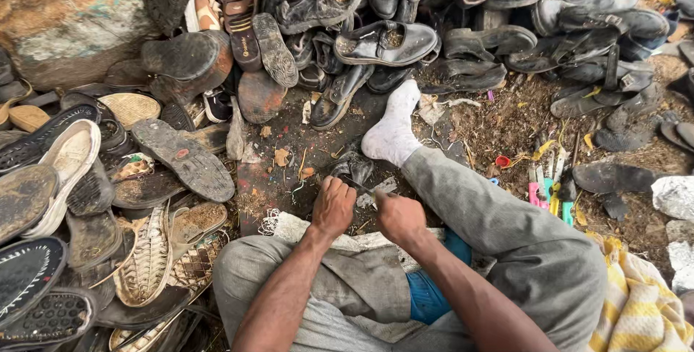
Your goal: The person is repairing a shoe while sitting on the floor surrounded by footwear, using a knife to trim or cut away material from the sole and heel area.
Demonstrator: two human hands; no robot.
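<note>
Dirt ground (pixel 289 178) — two hands, left hand (pixel 333 207), right hand (pixel 398 217), one dark scrap (pixel 352 168)

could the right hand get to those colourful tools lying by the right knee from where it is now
Probably yes. The right hand is closed around a small dark piece, but the colourful tools lie on open ground just past the outstretched leg; it would have to reach over that.

Bare, dark earthen ground (pixel 289 171) strewn with scraps, under even daylight. A heap of worn black leather shoes (pixel 448 27) lines the far edge; loose detached soles (pixel 181 157) cover the left; a weathered brown boulder (pixel 65 19) stands at upper left.
</note>
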